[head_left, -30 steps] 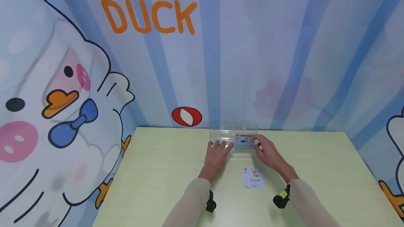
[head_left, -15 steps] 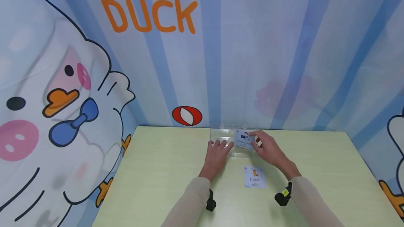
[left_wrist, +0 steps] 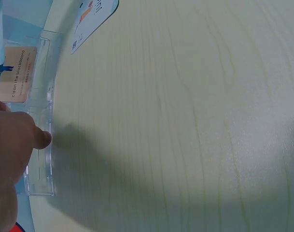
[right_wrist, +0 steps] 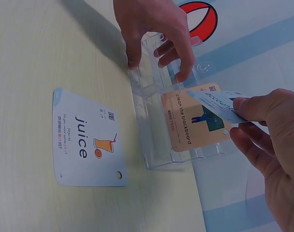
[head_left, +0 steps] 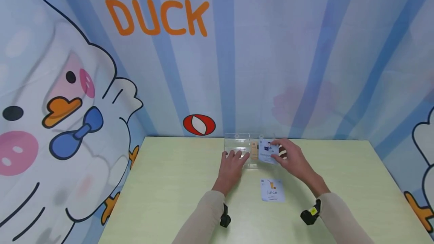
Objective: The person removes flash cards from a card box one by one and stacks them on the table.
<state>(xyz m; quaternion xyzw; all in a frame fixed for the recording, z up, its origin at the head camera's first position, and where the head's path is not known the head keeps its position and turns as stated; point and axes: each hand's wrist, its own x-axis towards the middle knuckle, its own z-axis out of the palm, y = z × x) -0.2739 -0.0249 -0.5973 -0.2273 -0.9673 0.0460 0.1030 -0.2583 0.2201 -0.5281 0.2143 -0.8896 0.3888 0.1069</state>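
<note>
A clear plastic card holder (head_left: 237, 143) with two compartments stands at the back of the table. My left hand (head_left: 232, 169) grips its left compartment; in the right wrist view the thumb is at the front edge and bent fingers reach inside. Between thumb and fingers my right hand (head_left: 295, 159) pinches a light-blue card (head_left: 266, 151), whose print begins "accoun". That card is tilted in front of the right compartment. Behind it, an orange "clean the blackboard" card (right_wrist: 178, 118) leans in the holder, partly covered in the head view.
A white "juice" card (head_left: 272, 191) lies face up on the pale table (head_left: 176, 183), in front of the holder. A printed duck curtain (head_left: 257, 55) hangs right behind the table's back edge.
My right hand has drawn the light-blue card up out of the right compartment and shifted it right, uncovering the orange card. My left hand has stayed on the holder.
</note>
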